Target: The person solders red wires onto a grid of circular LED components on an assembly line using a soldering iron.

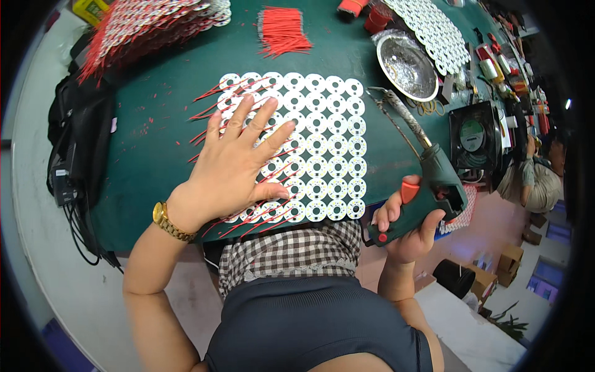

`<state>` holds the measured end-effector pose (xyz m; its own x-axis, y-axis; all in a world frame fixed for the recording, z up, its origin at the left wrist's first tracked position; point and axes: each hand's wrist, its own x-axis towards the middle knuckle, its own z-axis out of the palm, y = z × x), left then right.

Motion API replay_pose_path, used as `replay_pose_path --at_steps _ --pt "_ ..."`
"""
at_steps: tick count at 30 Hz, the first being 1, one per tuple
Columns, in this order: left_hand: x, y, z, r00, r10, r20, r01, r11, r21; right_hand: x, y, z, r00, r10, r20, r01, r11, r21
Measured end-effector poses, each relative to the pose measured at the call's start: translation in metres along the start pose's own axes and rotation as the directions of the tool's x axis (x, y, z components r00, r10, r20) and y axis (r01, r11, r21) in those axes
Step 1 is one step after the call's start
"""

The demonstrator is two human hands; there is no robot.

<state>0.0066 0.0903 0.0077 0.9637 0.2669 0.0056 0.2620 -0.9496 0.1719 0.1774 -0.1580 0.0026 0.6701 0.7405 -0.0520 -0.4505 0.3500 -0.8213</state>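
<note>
My left hand (pixel 238 158) lies flat, fingers spread, on a white panel of round circuit boards (pixel 322 142) that rests on the green table mat (pixel 155 155). Thin red wires (pixel 207 115) stick out from the panel's left side and under my palm. A gold watch sits on that wrist. My right hand (pixel 406 226) grips a green pistol-shaped soldering gun (pixel 434 180) with an orange trigger. Its long metal tip (pixel 396 111) points away from me, just right of the panel and apart from it.
A bundle of cut red wires (pixel 282 31) lies at the back. Stacks of wired panels (pixel 142 28) sit back left, more white panels (pixel 434 31) back right. A foil-lined bowl (pixel 406 65) and a small black fan (pixel 474 136) stand right of the panel. Black cables (pixel 77 167) hang left.
</note>
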Motion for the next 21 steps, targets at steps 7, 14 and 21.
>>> replay_pose_path --at_steps 7,14,21 --pt "-0.021 0.004 -0.005 0.996 -0.02 0.081 0.017 0.999 0.041 0.009 0.02 -0.016 0.99 -0.144 0.005 0.142 0.982 0.126" --pt "-0.025 0.017 -0.02 0.984 -0.037 0.175 0.013 0.991 0.134 0.018 0.014 -0.015 0.991 -0.128 0.039 0.116 0.969 0.217" --pt "0.063 -0.01 -0.074 0.922 0.064 -0.381 -0.066 0.998 0.009 0.021 0.001 -0.012 0.977 -0.199 0.075 0.18 0.962 0.207"
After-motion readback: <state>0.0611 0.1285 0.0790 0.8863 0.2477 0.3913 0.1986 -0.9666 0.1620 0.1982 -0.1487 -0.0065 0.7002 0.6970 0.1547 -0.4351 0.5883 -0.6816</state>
